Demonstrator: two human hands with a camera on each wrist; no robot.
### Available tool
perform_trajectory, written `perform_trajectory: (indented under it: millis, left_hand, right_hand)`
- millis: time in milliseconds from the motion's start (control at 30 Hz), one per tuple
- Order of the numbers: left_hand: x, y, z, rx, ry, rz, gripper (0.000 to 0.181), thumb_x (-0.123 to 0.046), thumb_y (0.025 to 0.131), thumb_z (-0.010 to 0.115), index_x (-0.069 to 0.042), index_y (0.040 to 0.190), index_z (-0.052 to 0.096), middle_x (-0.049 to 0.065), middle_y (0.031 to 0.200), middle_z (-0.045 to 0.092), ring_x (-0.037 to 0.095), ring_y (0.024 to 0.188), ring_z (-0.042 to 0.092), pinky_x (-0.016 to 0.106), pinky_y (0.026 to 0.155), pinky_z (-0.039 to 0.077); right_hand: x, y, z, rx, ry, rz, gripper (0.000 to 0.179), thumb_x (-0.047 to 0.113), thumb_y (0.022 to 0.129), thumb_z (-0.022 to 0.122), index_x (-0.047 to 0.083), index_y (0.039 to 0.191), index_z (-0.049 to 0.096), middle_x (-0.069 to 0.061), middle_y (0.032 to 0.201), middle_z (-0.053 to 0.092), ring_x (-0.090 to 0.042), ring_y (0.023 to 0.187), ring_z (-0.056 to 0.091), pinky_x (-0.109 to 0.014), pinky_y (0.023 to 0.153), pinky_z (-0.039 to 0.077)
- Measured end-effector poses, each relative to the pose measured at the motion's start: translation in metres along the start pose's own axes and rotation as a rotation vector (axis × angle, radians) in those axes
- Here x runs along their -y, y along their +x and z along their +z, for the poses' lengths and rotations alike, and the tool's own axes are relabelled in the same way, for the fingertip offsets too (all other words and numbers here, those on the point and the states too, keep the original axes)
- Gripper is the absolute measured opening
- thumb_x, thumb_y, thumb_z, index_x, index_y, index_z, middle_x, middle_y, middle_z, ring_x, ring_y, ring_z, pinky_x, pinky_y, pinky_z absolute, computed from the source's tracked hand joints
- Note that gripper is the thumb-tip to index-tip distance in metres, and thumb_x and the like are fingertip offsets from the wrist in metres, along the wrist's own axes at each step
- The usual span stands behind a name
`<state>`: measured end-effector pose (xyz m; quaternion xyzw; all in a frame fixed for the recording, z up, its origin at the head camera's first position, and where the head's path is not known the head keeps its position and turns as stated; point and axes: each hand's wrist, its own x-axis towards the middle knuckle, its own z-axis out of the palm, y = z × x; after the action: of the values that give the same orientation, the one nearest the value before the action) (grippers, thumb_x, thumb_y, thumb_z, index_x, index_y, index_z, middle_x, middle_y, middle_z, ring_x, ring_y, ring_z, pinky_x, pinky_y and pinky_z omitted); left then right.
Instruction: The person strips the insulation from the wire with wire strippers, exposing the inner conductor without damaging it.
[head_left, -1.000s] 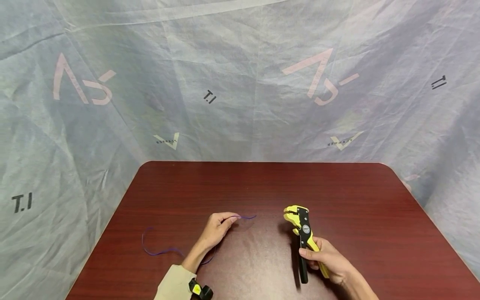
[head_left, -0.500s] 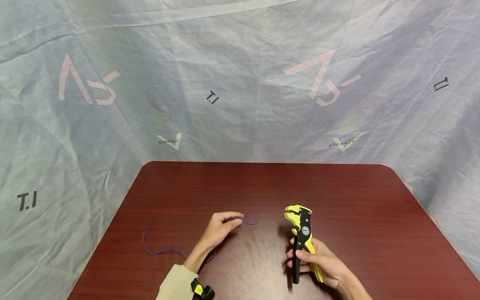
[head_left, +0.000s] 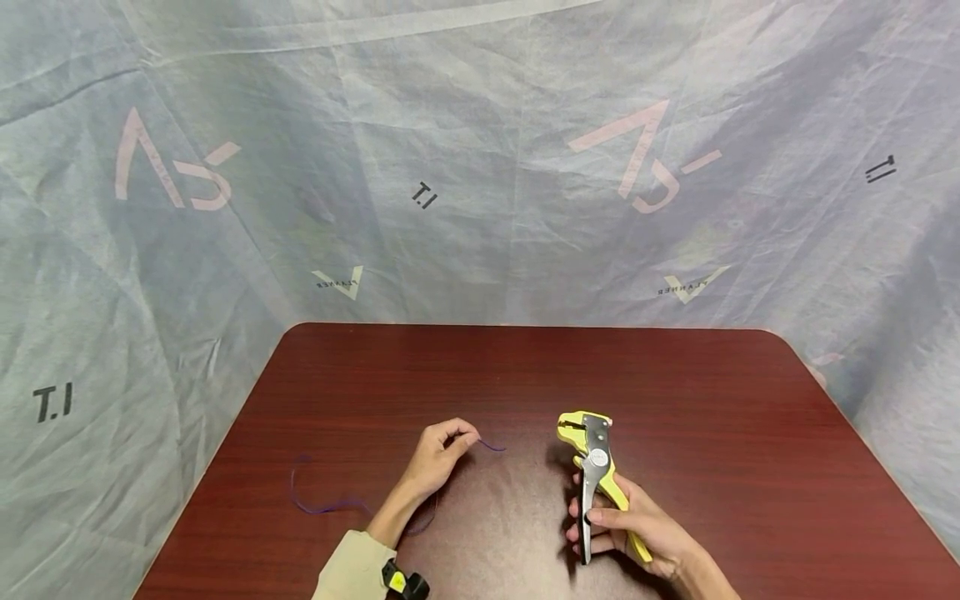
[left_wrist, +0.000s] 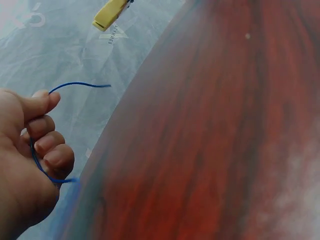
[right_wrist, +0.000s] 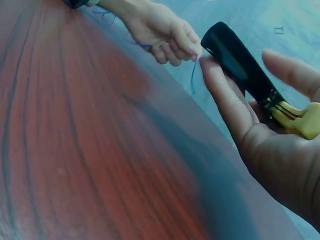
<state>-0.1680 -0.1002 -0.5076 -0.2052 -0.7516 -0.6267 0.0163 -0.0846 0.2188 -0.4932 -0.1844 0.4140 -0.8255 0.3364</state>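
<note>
My left hand (head_left: 435, 462) pinches a thin blue-purple wire (head_left: 491, 447) between thumb and forefinger, and a short end points right. In the left wrist view, the wire (left_wrist: 80, 84) curves out past the fingertips and also runs down through the palm. To the right, my right hand (head_left: 648, 527) holds a yellow and black wire stripper (head_left: 597, 457) upright, its head up and its nose facing left. The thumb lies on the black handle, with fingers behind it. A gap separates the wire's end from the stripper. In the right wrist view, the black handle (right_wrist: 237, 60) lies along the fingers.
The rest of the wire (head_left: 322, 508) trails in a loose curve across the left of the dark red wooden table (head_left: 495, 367). Grey printed sheeting (head_left: 510, 208) hangs behind and at both sides. A strap-mounted camera (head_left: 403, 580) sits on my left wrist.
My left thumb and forefinger parted slightly, then closed on the wire again. The stripper has shifted a little left and turned, and my right fingers now reach round behind its black handle.
</note>
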Motion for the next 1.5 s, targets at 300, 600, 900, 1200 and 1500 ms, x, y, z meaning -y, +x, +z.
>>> perform_trajectory:
  millis: [300, 600, 900, 1200, 1500]
  left_hand:
    - [-0.002, 0.001, -0.001, 0.01, -0.029, 0.03, 0.018, -0.002, 0.098, 0.055, 0.013, 0.088, 0.058, 0.02, 0.068, 0.046, -0.002, 0.061, 0.041, 0.017, 0.056, 0.037]
    - [-0.003, 0.001, -0.003, -0.001, -0.041, 0.026, 0.014, 0.0, 0.096, 0.056, 0.011, 0.088, 0.059, 0.0, 0.065, 0.042, -0.003, 0.057, 0.037, 0.017, 0.053, 0.033]
    - [-0.007, 0.001, -0.002, 0.005, -0.063, -0.026, 0.015, -0.002, 0.095, 0.06, 0.012, 0.092, 0.064, -0.004, 0.071, 0.048, -0.002, 0.062, 0.042, 0.016, 0.058, 0.037]
    - [-0.007, 0.001, -0.002, -0.031, -0.018, 0.044, 0.015, -0.003, 0.098, 0.057, 0.01, 0.092, 0.062, 0.025, 0.077, 0.054, -0.001, 0.072, 0.047, 0.018, 0.067, 0.041]
    - [-0.018, 0.001, -0.002, -0.063, 0.056, 0.003, 0.009, 0.001, 0.098, 0.052, 0.007, 0.093, 0.056, 0.007, 0.075, 0.048, 0.002, 0.069, 0.042, 0.019, 0.066, 0.038]
  right_hand:
    - [-0.001, 0.003, 0.001, 0.13, 0.118, -0.046, 0.053, -0.01, 0.099, 0.025, 0.01, 0.147, 0.035, -0.011, 0.128, 0.063, -0.027, 0.113, 0.067, -0.047, 0.099, 0.053]
    - [-0.007, 0.003, 0.006, 0.069, 0.121, -0.008, 0.06, -0.011, 0.099, 0.032, 0.02, 0.15, 0.035, -0.009, 0.124, 0.066, -0.029, 0.118, 0.067, -0.058, 0.101, 0.05]
    - [-0.01, 0.007, 0.014, 0.086, 0.094, -0.043, 0.061, -0.012, 0.097, 0.031, 0.017, 0.151, 0.029, -0.009, 0.121, 0.063, -0.024, 0.105, 0.067, -0.05, 0.094, 0.055]
    - [-0.011, 0.008, 0.016, -0.058, -0.035, -0.048, 0.06, -0.009, 0.097, 0.042, 0.025, 0.146, 0.036, -0.002, 0.124, 0.062, -0.017, 0.109, 0.065, -0.035, 0.096, 0.053]
    - [-0.01, 0.009, 0.017, 0.073, 0.114, 0.021, 0.046, 0.015, 0.11, 0.024, 0.032, 0.153, 0.026, -0.006, 0.126, 0.065, -0.028, 0.124, 0.063, -0.055, 0.103, 0.049]
